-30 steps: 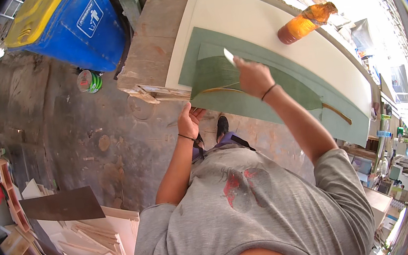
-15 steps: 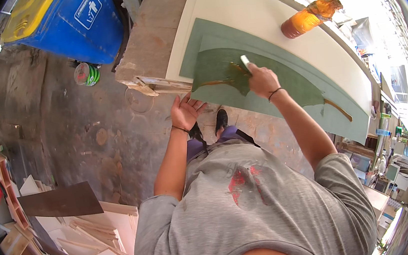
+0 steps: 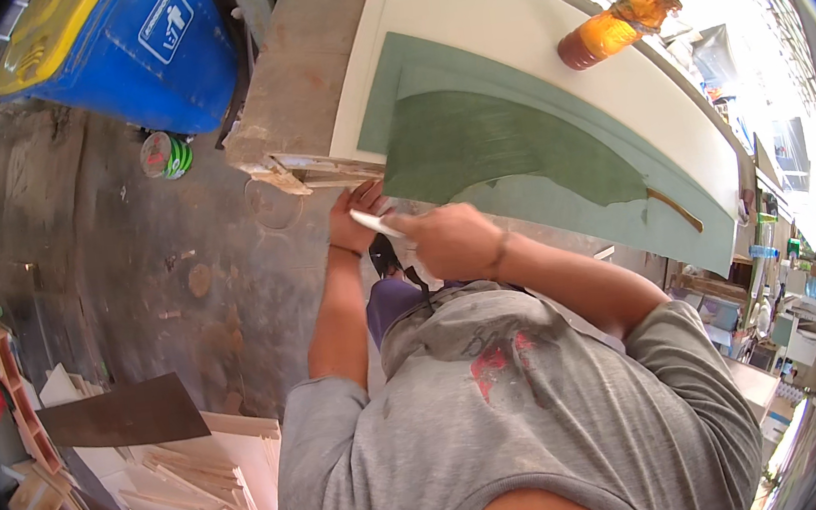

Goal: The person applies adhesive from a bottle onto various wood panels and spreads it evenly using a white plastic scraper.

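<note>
My right hand (image 3: 457, 241) is closed around a thin white spreader (image 3: 374, 223), held past the near edge of the green sheet (image 3: 396, 65). The spreader's tip reaches in front of my left hand (image 3: 352, 219). That hand is beside the sheet's near left corner, its fingers extended and partly covered; whether it touches the sheet I cannot tell. A wet, dark green coat (image 3: 506, 143) covers much of the sheet, with a brown-amber streak of glue (image 3: 675, 210) toward the right end.
A cream board (image 3: 501, 13) lies under the sheet on a worn workbench (image 3: 297, 76). An amber, ragged-topped bottle (image 3: 605, 36) rests at the back. To the left are a blue bin (image 3: 145, 63) and a green tub (image 3: 165, 156); boards (image 3: 124, 413) lie at lower left.
My right hand has swept the spreader left and toward me, off the sheet's near edge. The amber glue at the sheet's left is now spread out. My left hand has shifted slightly left.
</note>
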Motion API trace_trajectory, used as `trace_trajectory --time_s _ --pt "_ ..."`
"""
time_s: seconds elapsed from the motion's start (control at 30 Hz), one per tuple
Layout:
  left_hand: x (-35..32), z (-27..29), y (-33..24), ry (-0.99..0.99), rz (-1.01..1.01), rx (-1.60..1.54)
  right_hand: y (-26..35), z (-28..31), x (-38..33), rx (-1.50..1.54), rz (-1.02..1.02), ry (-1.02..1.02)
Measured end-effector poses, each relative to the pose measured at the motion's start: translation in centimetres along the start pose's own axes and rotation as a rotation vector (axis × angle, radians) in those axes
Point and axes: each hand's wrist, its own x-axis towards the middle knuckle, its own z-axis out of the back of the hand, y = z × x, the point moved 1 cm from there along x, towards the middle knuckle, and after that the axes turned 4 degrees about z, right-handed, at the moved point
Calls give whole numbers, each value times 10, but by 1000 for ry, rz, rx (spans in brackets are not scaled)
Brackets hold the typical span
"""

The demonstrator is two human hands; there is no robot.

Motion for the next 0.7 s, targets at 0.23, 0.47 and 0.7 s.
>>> trace_trajectory --time_s 0.23,0.47,0.7 --pt "-38 -93 -48 -648 -359 1202 -134 37 -96 -116 -485 -340" --pt "134 -194 -52 -234 -631 2364 -118 -32 -73 -220 -392 -247" --pt "165 -204 -45 -286 -188 2668 -207 13 -101 -150 -660 -373"
